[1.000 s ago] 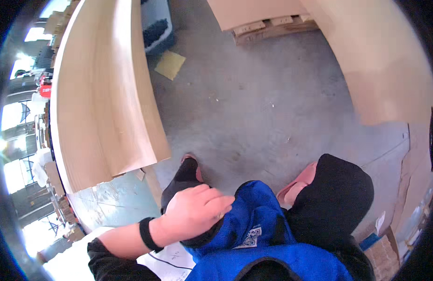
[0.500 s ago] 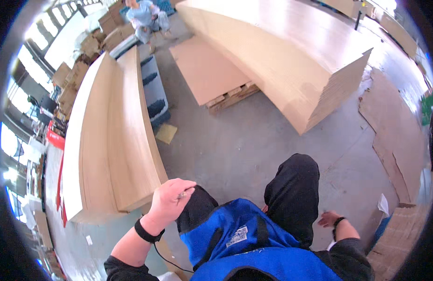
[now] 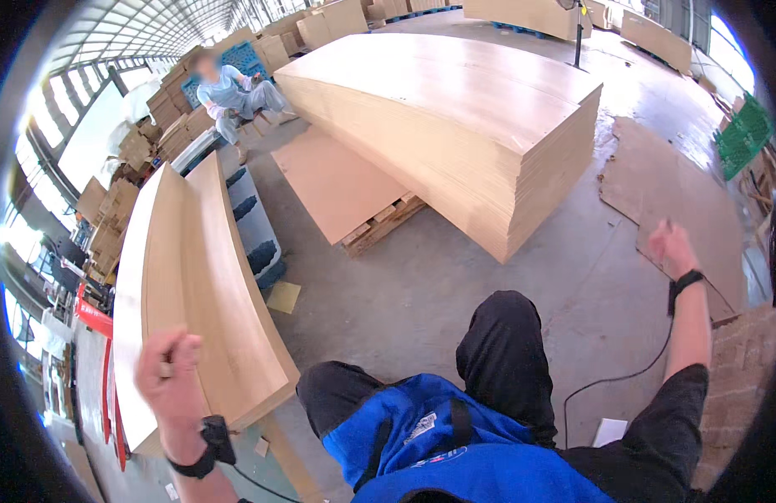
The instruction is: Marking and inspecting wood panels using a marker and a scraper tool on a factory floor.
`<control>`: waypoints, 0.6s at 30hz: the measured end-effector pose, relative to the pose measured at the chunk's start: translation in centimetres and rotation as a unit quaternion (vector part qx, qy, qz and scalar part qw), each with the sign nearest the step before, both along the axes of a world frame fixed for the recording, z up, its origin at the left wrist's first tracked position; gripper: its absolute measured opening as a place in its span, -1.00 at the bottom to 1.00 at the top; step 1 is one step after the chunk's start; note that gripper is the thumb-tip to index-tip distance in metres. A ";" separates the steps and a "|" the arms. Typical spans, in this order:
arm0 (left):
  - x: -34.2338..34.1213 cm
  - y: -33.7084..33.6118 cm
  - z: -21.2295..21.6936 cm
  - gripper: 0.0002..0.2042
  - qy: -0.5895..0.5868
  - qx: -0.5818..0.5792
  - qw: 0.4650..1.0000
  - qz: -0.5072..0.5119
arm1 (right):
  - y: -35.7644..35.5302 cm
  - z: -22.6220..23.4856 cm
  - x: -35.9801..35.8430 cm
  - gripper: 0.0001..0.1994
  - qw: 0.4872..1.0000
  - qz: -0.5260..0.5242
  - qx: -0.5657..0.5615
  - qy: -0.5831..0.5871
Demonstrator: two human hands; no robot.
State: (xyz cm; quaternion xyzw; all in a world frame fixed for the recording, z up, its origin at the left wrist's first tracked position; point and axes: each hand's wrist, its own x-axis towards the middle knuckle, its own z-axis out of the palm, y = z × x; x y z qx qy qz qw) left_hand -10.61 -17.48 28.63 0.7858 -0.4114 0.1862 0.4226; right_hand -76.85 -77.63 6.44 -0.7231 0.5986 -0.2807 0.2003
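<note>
A seated person in pale blue clothes [image 3: 237, 99] faces the aisle, with stacked brown cartons [image 3: 166, 117] and an upright blue plastic pallet [image 3: 245, 57] behind. A long open tub [image 3: 268, 220] holds dark contents; just beside its near end, a yellow square sheet [image 3: 284, 297] lies on the concrete floor [image 3: 388, 302]. A wooden pallet [image 3: 381, 228] bears a flat brown panel [image 3: 346, 180]. At far right, a green plastic crate [image 3: 742, 138] stands tilted.

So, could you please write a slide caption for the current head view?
Left hand and right hand held wide apart, tan board stack ahead, seated person in background.
</note>
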 end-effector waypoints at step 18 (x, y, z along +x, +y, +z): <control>-4.3 -21.6 -0.7 -0.88 0.219 -0.030 0.957 -0.190 | -1.8 10.4 34.3 -0.62 0.880 0.362 -0.242 0.189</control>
